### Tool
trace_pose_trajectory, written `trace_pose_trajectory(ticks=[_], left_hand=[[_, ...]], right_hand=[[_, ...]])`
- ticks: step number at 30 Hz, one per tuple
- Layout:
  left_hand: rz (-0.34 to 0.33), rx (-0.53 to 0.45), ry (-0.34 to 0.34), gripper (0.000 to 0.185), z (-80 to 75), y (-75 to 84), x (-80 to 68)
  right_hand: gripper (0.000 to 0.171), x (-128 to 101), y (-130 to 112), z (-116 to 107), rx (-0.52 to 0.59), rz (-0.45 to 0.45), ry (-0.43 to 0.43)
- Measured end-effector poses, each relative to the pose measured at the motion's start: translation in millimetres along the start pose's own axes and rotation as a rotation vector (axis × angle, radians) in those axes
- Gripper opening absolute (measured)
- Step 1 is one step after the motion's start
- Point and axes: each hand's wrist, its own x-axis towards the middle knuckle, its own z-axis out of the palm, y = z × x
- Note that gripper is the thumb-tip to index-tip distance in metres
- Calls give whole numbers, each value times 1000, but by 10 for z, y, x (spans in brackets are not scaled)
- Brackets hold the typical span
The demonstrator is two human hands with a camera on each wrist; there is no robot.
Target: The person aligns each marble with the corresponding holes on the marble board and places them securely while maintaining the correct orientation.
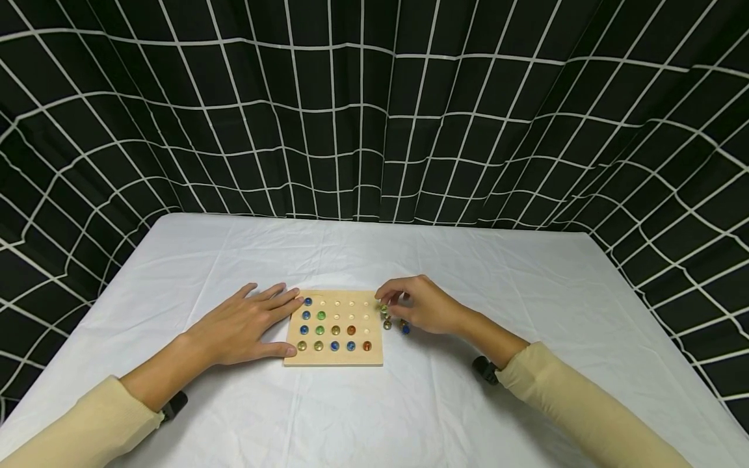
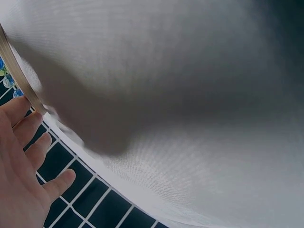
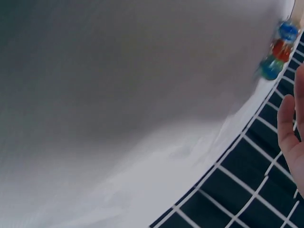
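My two cream sleeves (image 1: 591, 409) come in from the near edge of the desk (image 1: 433, 416), and there is lots of bare white cloth between them.

A bit further on, my left hand (image 1: 242, 328) lies flat on the cloth with its fingers straight and a little spread. The fingertips and thumb touch the left edge of the wooden board (image 1: 335, 328). It holds nothing.

The board sits in the middle of the desk. Glass marbles (image 1: 335, 330) fill its near rows: five in the front row, four behind, then two, then one blue one by my fingertips. The far holes and the right column are open.

My right hand (image 1: 424, 305) is just past the board's right edge. Its fingers curl down and pinch a greenish marble (image 1: 383, 308) at the board's far right corner. A few loose marbles (image 1: 396, 324) lie on the cloth under that hand, just beside the board.

Beyond the board the cloth is bare to the far edge, where a black curtain (image 1: 374, 117) with white lines hangs.
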Motion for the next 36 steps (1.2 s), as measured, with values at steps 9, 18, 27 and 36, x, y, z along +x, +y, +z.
trace_pose_trajectory(ticks=[9, 18, 27, 36], left_hand=[[-7, -9, -8, 90, -1, 5, 5], [-9, 0, -14, 91, -11, 6, 5], [-7, 5, -14, 90, -17, 1, 4], [-5, 5, -14, 90, -12, 2, 4]], right_hand=[[22, 33, -137, 121, 45, -24, -53], [23, 56, -180, 208, 40, 2, -118], [24, 63, -203, 231, 4, -5, -124], [22, 35, -164, 161, -5, -8, -78]])
